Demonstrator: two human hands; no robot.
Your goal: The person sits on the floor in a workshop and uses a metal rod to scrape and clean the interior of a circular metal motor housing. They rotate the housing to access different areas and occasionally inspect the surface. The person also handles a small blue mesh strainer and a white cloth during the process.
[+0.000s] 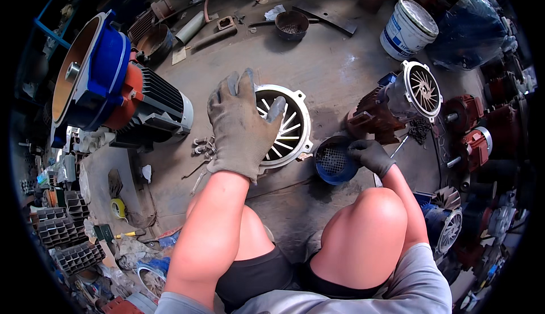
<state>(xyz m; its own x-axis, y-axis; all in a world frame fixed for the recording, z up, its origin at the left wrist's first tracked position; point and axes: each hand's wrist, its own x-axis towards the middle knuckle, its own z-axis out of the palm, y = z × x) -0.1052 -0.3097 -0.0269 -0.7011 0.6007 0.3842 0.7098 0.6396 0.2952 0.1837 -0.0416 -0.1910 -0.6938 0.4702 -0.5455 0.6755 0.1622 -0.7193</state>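
My left hand (241, 126), in a worn grey-brown glove, lies spread over the left side of a round white-rimmed motor part (307, 125) with radiating fins. Its thumb reaches across the fins, and the palm hides much of that side. To the right, my right hand (370, 156), in a dark glove, has its fingers closed at the rim of a blue fan cover (328, 173) with a mesh bottom. The cover sits beside the white-rimmed part, close to my knees.
A large blue, orange and black motor (156, 98) stands at left. At right is a rusty motor with a white finned end (423, 91), before a white bucket (409, 27). Farther off lies a dark mesh cover (292, 25). Small metal pieces (203, 146) lie by my left wrist.
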